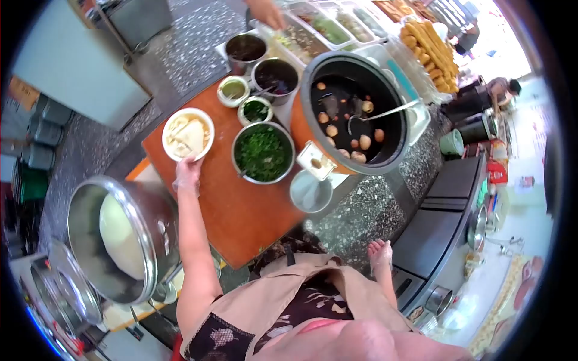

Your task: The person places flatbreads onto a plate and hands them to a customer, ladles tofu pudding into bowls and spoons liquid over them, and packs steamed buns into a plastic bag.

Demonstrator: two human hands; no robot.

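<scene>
My left hand (188,174), in a clear plastic glove, grips the near rim of a white bowl (188,133) with pale soft pieces in it, over the orange-brown table (229,222). My right hand (379,254), also gloved, hangs off to the right with fingers apart and nothing in it. Right of the bowl stands a metal bowl of chopped greens (263,153). Behind it are a small container of greens (254,111), a jar of green sauce (233,91) and two pots of dark sauce (275,78) (245,48).
A large pot of dark broth with eggs (355,114) and a ladle (385,113) stands right of the sauces. At left is a big steel pot (114,240). Another person's hand (266,13) is over the food trays (325,27). Fried dough sticks (430,54) lie behind.
</scene>
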